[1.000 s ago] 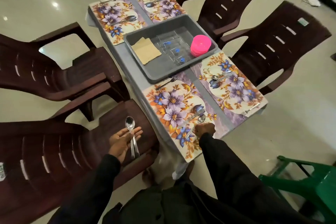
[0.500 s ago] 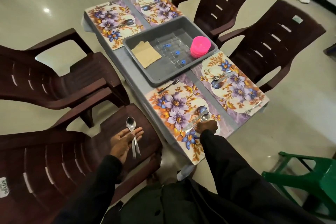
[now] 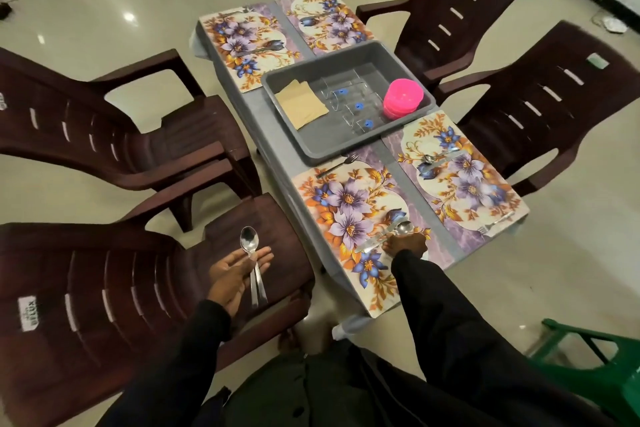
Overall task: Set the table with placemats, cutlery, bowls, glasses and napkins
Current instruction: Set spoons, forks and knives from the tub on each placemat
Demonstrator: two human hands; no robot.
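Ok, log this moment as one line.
Stage: cutlery | left hand: spare spoons on palm, over chair | right hand: holds spoon beside knife on near placemat | bowls, glasses, napkins: in tray

Glossy beige floor [image 3: 104, 10], 4 brown plastic chairs [image 3: 554, 97] round grey table [image 3: 252, 128], green stool [image 3: 616, 388] btm-right.

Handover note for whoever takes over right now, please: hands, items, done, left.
Left hand: open, spoons lying across its fingers, over a chair.
Right hand: holds a spoon beside the knife on the near placemat.
Done: four placemats down, some cutlery laid.
Left: napkins, glasses, pink bowls wait in the gray tub.
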